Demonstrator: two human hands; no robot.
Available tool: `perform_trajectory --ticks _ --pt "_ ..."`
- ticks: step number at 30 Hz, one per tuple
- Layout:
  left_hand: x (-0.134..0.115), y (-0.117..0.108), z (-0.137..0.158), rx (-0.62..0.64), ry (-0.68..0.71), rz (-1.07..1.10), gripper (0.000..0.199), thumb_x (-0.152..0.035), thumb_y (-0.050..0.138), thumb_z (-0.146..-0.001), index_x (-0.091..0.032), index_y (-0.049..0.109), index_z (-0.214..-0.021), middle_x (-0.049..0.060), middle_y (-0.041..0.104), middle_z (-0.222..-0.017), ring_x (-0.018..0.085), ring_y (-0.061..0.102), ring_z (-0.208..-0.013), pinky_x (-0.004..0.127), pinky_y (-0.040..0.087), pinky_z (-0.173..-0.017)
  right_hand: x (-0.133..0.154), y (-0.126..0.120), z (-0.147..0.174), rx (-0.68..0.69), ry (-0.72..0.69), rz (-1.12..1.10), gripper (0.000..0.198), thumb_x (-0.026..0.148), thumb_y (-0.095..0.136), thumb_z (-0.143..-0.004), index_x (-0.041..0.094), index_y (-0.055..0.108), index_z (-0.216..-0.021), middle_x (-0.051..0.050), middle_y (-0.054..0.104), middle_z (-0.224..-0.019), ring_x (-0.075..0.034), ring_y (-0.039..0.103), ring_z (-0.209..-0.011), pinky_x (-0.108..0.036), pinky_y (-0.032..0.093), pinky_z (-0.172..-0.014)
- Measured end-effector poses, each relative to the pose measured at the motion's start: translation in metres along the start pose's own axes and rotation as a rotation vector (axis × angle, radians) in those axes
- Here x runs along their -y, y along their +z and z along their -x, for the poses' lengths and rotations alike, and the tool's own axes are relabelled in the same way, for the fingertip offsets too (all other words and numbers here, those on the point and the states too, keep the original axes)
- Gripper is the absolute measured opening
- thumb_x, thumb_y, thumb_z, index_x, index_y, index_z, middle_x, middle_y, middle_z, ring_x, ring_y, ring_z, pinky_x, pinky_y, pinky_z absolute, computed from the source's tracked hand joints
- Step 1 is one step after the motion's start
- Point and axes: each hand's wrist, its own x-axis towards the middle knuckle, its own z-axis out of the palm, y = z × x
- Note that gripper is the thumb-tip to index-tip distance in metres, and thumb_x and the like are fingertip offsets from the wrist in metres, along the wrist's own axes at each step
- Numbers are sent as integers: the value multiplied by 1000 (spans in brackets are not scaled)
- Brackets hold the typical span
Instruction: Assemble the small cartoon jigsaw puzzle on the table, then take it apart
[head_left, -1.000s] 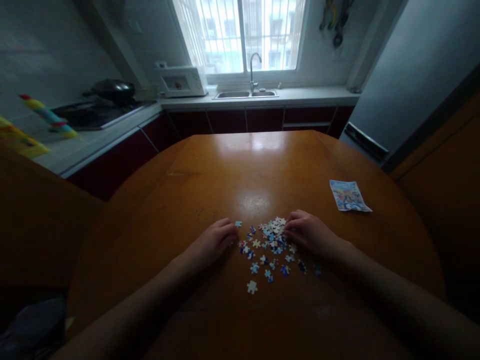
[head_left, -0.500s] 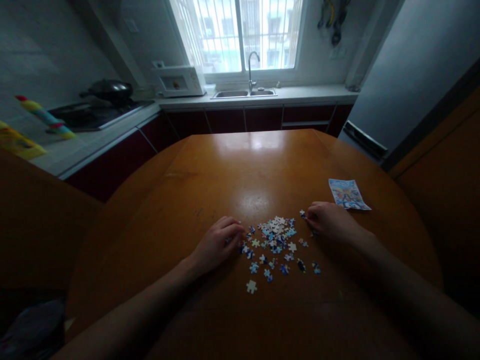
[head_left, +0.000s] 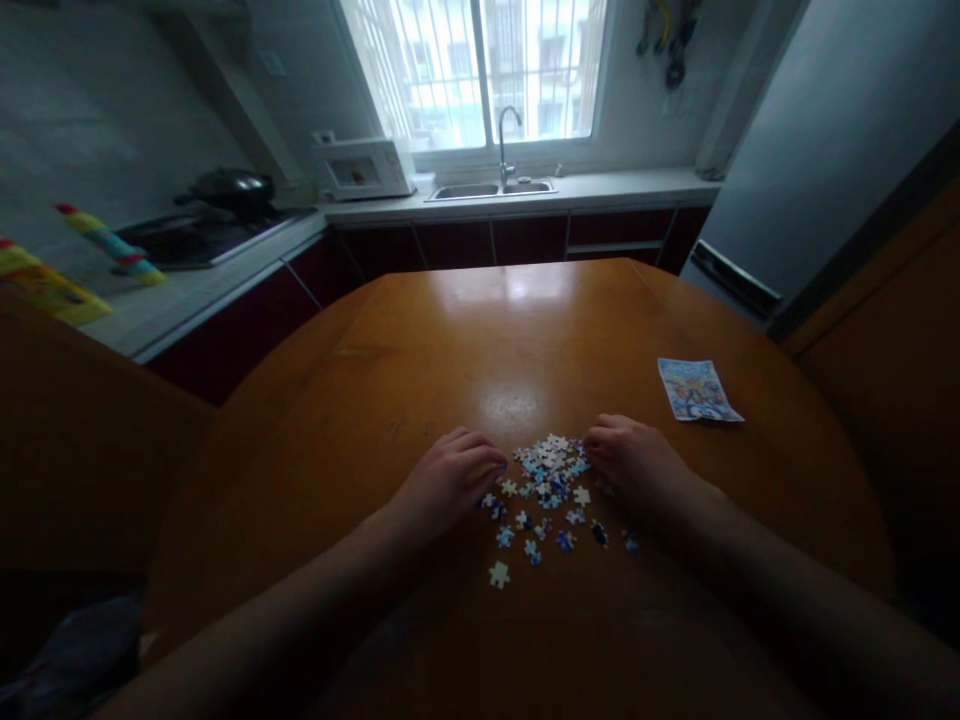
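A heap of small jigsaw puzzle pieces (head_left: 551, 460), some showing white backs and others blue printed faces, lies on the wooden table (head_left: 360, 400). My left hand (head_left: 454, 478) is at the heap's left side, fingers curled and pinched, with a bit of a blue puzzle piece (head_left: 503, 466) showing at the fingertips. At the right edge of the heap, my right hand (head_left: 630, 458) has its fingers bent together; what lies under its fingertips is hidden. Several loose pieces are spread towards me, among them a pale piece (head_left: 499, 574) and a dark one (head_left: 599, 533).
A printed picture sheet (head_left: 697, 390) lies on the table beyond my right hand. Past the table's far edge are a counter with a sink (head_left: 491, 189), a white microwave (head_left: 364, 168) and a black pan (head_left: 231, 190) on the stove. A fridge (head_left: 810, 150) stands at the right.
My right hand has moved left to the heap's edge, and the loose piece by its fingers is no longer visible. My left hand has shifted slightly right, closer to the heap.
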Motion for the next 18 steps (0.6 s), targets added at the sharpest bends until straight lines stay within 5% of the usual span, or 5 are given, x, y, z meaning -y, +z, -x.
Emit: perform_trajectory --ticks 4,9,18 --pt "-3 20 -30 62 -30 -105 16 -35 69 -95 -24 75 -104 6 72 -101 25 62 -96 42 52 -87 -1 18 -13 -84 -114 -55 19 15 60 -95 22 75 -103 -9 71 -104 -22 62 -98 -35 51 -83" --pt "0 44 -48 94 -137 -96 20 -39 78 -86 -21 74 -91 7 69 -90 25 63 -89 40 53 -80 -1 32 -22 -80 -152 -35 15 18 63 -95 19 77 -91 -9 70 -96 -22 60 -96 -35 50 -86" --pt "15 34 -40 86 -224 91 6 -27 76 -86 -20 76 -85 4 71 -82 19 63 -77 31 50 -69 -1 25 -25 -98 -140 3 22 21 59 -98 17 76 -85 -9 70 -89 -22 59 -89 -34 47 -81"
